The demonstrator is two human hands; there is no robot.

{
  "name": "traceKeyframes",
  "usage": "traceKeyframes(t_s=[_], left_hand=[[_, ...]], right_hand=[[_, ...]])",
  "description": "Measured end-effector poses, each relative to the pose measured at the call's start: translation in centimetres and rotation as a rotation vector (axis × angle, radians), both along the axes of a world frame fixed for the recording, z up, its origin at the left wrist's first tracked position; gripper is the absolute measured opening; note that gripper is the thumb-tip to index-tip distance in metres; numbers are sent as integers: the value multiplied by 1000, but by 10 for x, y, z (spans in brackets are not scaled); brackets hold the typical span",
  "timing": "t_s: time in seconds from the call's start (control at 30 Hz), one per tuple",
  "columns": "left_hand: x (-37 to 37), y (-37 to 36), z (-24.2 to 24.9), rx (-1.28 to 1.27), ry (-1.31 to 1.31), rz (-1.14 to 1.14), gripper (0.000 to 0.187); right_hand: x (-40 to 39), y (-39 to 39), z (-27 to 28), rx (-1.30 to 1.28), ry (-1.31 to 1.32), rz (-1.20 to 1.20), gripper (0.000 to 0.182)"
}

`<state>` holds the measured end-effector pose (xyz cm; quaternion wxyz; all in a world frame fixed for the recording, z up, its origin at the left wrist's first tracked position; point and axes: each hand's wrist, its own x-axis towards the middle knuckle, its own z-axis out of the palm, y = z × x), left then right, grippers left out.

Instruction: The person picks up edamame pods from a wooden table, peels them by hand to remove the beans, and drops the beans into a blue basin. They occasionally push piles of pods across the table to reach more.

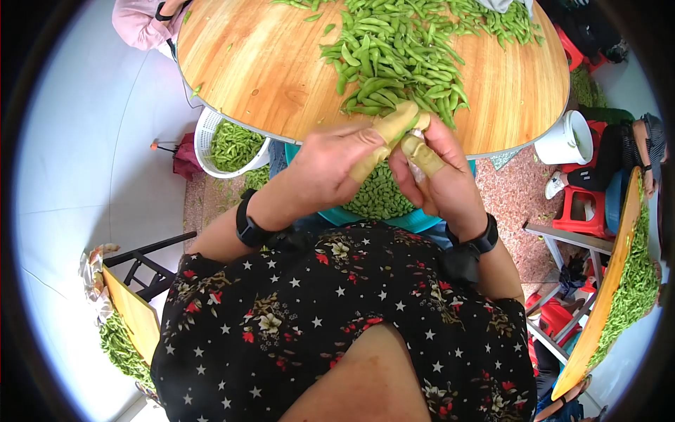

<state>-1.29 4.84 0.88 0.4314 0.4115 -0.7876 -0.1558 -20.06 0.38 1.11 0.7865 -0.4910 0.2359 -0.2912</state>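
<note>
Both hands meet over the near edge of the round wooden table [267,63], with yellow coverings on several fingertips. My left hand [330,158] is closed, pinching a green soybean pod [402,135] between thumb and fingers. From the other side my right hand [439,172] is closed at the same pod's end; the fingers hide most of it. Just beyond the fingertips lies a large heap of green soybean pods [394,53]. Below the hands, a turquoise basin [336,216] holds loose shelled green beans [380,193].
A white basket [204,144] of green pods stands left under the table edge. To the right are a white bucket [555,144], red stools [583,211] and another pod-covered table [587,316]. People sit nearby, one in a pink sleeve [140,24] at upper left.
</note>
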Motion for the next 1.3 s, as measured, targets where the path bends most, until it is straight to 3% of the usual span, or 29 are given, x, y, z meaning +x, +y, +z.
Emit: traceKeyframes(t_s=[0.07,0.13,0.17,0.27,0.33,0.37,0.43,0.57,0.63,0.67,0.73,0.77,0.83,0.87,0.93,0.97,1.03,1.2,1.27,1.3], left_hand=[[-2,6,-10,77,94,-25,39],[-3,8,-23,1035,1165,-309,38],[-3,9,-26,1037,1169,-307,38],[-7,8,-23,597,583,-102,36],[-9,5,-21,293,193,21,34],[-8,3,-21,294,192,20,34],[-3,0,-21,-97,-208,86,32],[-9,5,-23,-75,-191,108,23],[-12,9,-29,578,340,58,17],[-10,9,-34,582,341,57,17],[-5,8,-44,986,636,6,17],[-7,8,-45,989,637,8,17],[-13,8,-42,698,307,52,15],[-14,8,-39,702,308,55,15],[-15,5,-36,454,83,106,14],[-19,3,-37,455,83,110,14],[-26,-3,-37,102,8,76,11],[-23,0,-19,146,-42,102,4],[-21,-2,-21,262,128,73,4],[-20,1,-19,457,234,92,6]], right_hand=[[-4,3,-1,88,-51,63,22],[-5,3,-7,356,-182,111,24],[-6,3,-12,360,-179,112,24],[-7,2,-20,392,-149,99,26],[-7,4,-16,256,81,-4,24],[-7,5,-14,257,81,-5,24],[-7,9,-10,187,187,-20,22],[-7,15,-12,138,177,-44,20],[-13,15,-24,91,286,17,19],[-15,16,-30,95,287,16,19],[-18,17,-39,49,319,33,19],[-23,15,-36,52,319,35,19],[-32,7,-25,27,493,144,15],[-33,6,-24,31,493,148,15],[-35,5,-22,-75,482,-63,11],[-34,5,-21,-75,481,-59,11],[-24,5,-19,-117,393,-207,13],[-22,-5,-25,-220,332,-191,15],[-20,-8,-24,-270,308,-112,15],[-16,-6,-20,-312,315,-121,15]])
